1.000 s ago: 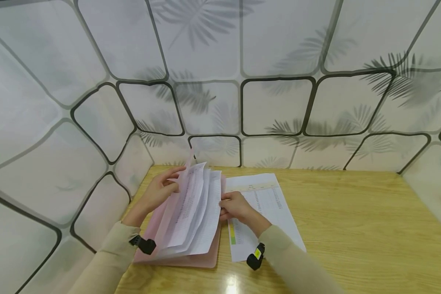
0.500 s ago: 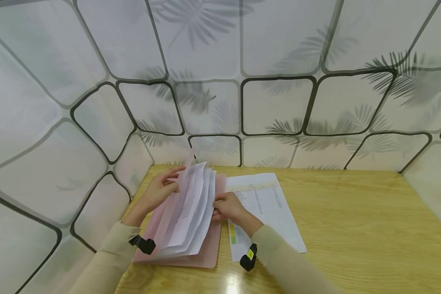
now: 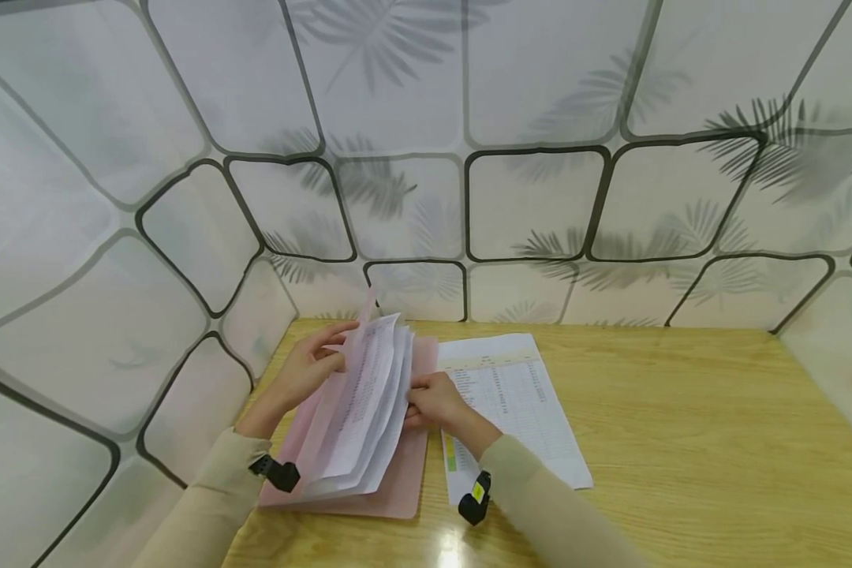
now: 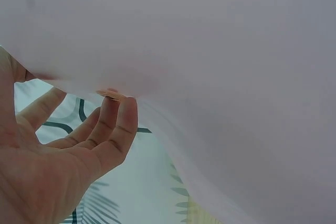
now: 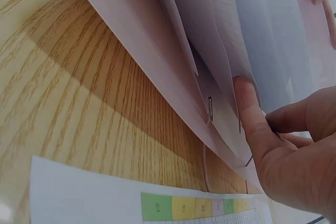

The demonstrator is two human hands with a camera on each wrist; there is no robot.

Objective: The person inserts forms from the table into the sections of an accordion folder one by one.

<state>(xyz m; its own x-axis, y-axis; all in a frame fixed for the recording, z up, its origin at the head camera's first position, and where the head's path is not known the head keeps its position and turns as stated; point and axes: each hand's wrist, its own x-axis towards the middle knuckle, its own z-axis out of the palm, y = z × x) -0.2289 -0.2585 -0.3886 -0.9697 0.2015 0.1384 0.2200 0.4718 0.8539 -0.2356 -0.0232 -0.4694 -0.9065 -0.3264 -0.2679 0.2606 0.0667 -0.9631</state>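
Note:
A pink folder [image 3: 406, 493] lies spread on the table, holding several printed sheets [image 3: 360, 418] that stand tilted up inside it. My left hand [image 3: 305, 372] holds the folder's raised left cover near its top edge; in the left wrist view, fingers [image 4: 126, 121] curl at the edge of a pale pink surface. On the other side, my right hand [image 3: 436, 401] pinches the right edge of the sheets. The right wrist view shows one finger in between the sheets [image 5: 273, 30], with a thin metal piece [image 5: 210, 109] on the folder beneath them.
Right of the folder lies a loose printed sheet [image 3: 521, 402] with a table and coloured cells, partly under my right wrist. The wooden table [image 3: 681, 426] extends to the right. Patterned walls [image 3: 532, 205] enclose the back and left.
My right hand has moved a little left, bringing the right edge of the sheets toward the raised cover and baring more of the pink folder. My left hand has stayed in place.

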